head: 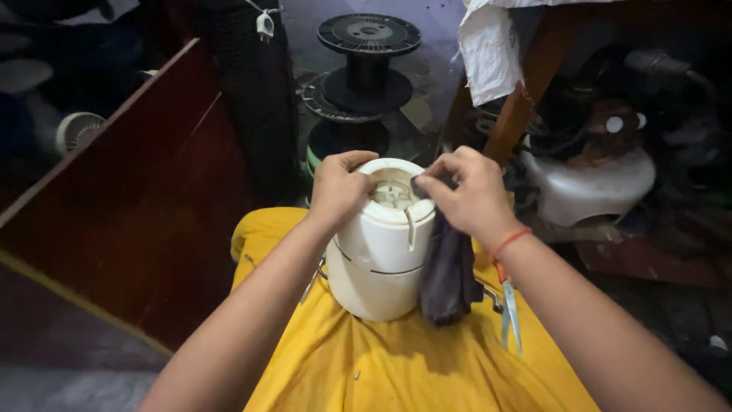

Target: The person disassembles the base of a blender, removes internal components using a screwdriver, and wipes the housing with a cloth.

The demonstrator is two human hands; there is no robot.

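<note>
A white cylindrical appliance base (377, 255) stands upright on a yellow cloth (396, 358) in front of me. My left hand (340, 187) grips its top rim on the left side. My right hand (465, 194) pinches a dark grey rag (448, 271) against the top right edge; the rag hangs down the appliance's right side. The top of the appliance shows a round coupling (393, 194) between my hands. A red thread band circles my right wrist.
Scissors (509, 309) lie on the yellow cloth under my right forearm. Black empty wire spools (366, 65) are stacked behind. A dark red wooden panel (130, 198) slants at the left. A white motor housing (591, 187) and a white sack (488, 53) sit at the right.
</note>
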